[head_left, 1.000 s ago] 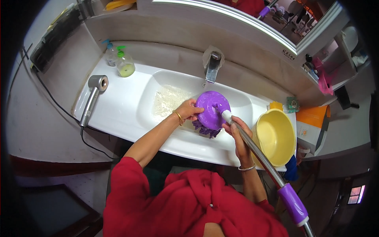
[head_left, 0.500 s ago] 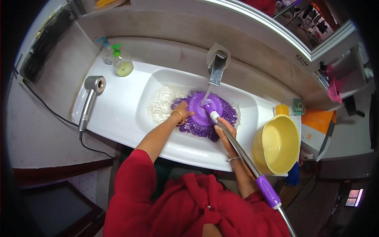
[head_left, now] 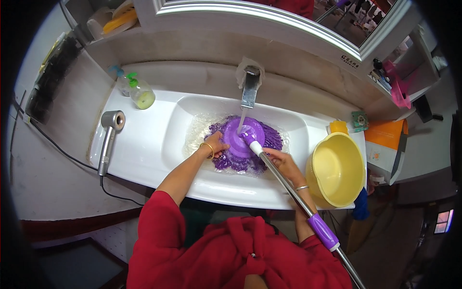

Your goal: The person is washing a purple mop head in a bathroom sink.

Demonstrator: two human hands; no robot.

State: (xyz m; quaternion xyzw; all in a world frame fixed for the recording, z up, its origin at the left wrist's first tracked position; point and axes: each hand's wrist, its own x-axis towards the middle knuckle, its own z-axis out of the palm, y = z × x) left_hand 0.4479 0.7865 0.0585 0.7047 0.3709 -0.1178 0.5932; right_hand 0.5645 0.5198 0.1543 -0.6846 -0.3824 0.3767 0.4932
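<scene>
A spin mop lies with its round purple head (head_left: 237, 140) and shaggy purple strands (head_left: 273, 139) in the water of the white sink (head_left: 172, 137). Its steel pole (head_left: 284, 181), with a purple grip sleeve (head_left: 322, 232), slants down to the lower right. My left hand (head_left: 216, 144), a gold bangle on its wrist, has its fingers closed on the left edge of the mop head. On the pole's right side, my right hand (head_left: 284, 164) pinches the pole just above the head. From the faucet (head_left: 250, 86), water runs onto the purple disc.
A yellow basin (head_left: 337, 169) stands on the sink's right end, beside an orange-and-white box (head_left: 387, 144). At the left lie a hair dryer (head_left: 109, 139) with its cord and two pump bottles (head_left: 141, 94). A mirror cabinet (head_left: 288, 19) overhangs the back.
The view has shifted, so the sink's contents sit differently in it. My right hand has moved off to the pole's right side, its hold now looser. The left hand stays at the mop head.
</scene>
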